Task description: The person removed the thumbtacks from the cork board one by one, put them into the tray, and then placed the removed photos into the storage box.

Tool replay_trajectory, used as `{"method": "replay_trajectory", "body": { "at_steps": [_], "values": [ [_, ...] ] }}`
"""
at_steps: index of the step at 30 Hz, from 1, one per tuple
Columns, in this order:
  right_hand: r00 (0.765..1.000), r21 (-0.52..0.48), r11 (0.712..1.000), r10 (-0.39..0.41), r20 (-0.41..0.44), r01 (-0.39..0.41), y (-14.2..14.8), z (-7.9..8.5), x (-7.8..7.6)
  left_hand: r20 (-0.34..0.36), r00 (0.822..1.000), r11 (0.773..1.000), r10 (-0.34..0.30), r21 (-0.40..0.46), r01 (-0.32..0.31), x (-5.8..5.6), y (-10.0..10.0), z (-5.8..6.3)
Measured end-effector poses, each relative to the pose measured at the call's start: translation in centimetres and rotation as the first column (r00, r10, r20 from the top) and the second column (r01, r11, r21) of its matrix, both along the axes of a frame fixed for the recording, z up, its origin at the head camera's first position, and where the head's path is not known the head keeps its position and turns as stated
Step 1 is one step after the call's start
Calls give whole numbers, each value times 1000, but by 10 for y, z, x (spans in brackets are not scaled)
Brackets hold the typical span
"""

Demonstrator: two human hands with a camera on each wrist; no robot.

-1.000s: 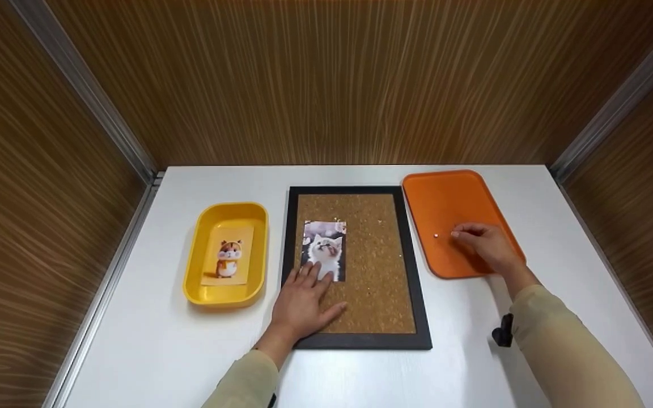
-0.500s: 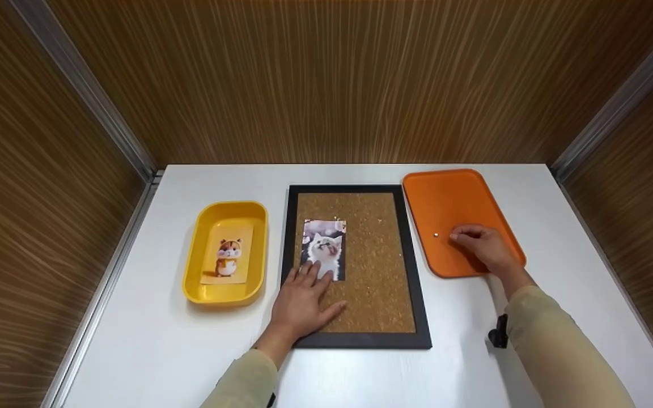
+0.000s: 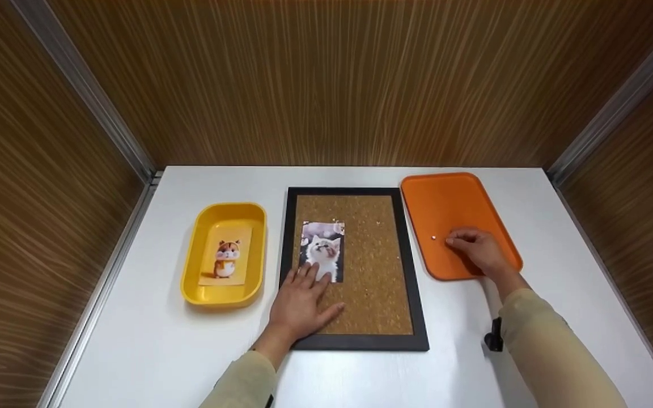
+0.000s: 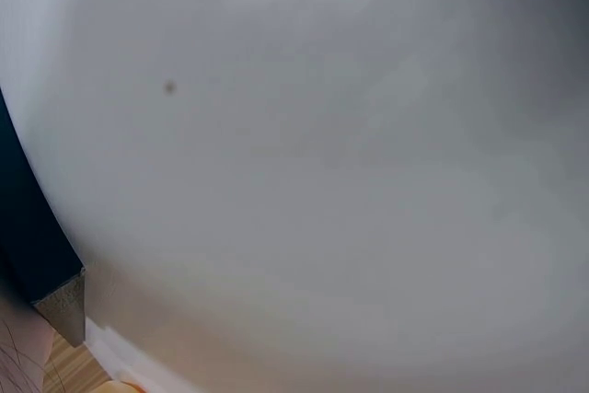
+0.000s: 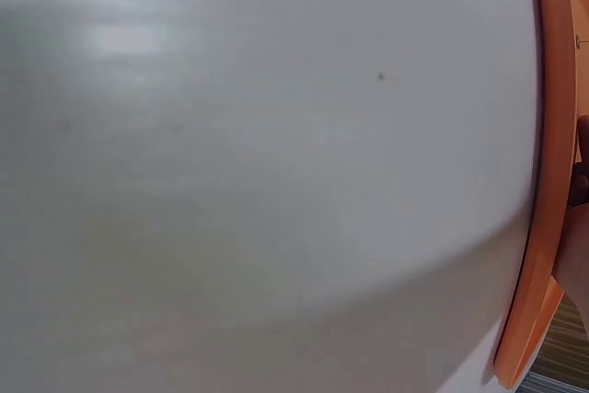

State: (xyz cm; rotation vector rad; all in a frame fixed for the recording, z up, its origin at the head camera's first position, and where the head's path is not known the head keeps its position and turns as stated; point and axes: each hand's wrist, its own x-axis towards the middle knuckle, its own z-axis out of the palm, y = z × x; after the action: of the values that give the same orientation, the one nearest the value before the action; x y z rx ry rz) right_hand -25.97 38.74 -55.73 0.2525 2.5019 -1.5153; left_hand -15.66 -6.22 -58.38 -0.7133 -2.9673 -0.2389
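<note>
My left hand [image 3: 298, 306] lies flat with fingers spread over the lower part of a kitten photo [image 3: 322, 246] and the black frame of a cork board [image 3: 377, 300]. Above the orange tray [image 3: 445, 195], my right hand [image 3: 478, 249] has its fingers curled, thumb and forefinger tips brought together. Whether something tiny is pinched there, I cannot tell. A small whitish piece [image 3: 433, 238] lies on the tray just left of those fingertips. In the right wrist view, only part of the right hand [image 5: 575, 250] shows, beyond the tray's rim [image 5: 555, 135].
A yellow tray [image 3: 190, 283] at the left holds a hamster picture [image 3: 225, 258]. Small shiny specks [image 3: 378, 222] dot the cork near its top and right side. The white table [image 3: 134, 351] is enclosed by wood-grain panels [image 3: 326, 85] at the back and sides.
My right hand has drifted slightly left, its fingertips a little closer to the small piece. The left hand stays in place on the photo.
</note>
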Motion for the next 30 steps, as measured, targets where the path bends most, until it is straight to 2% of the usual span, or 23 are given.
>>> {"method": "replay_trajectory", "body": {
  "at_steps": [9,16,30],
  "values": [
    [1000,-15,1000,-15,21,15,1,0,1,-2,1000,1000,2,7,-2,0,0,0],
    [1000,-16,1000,4,-14,-4,4,0,1,2,1000,1000,13,-1,-13,0,1,1],
    [997,-115,993,-21,74,29,4,11,-3,15,1000,1000,20,-9,-20,0,1,1]
  ]
}}
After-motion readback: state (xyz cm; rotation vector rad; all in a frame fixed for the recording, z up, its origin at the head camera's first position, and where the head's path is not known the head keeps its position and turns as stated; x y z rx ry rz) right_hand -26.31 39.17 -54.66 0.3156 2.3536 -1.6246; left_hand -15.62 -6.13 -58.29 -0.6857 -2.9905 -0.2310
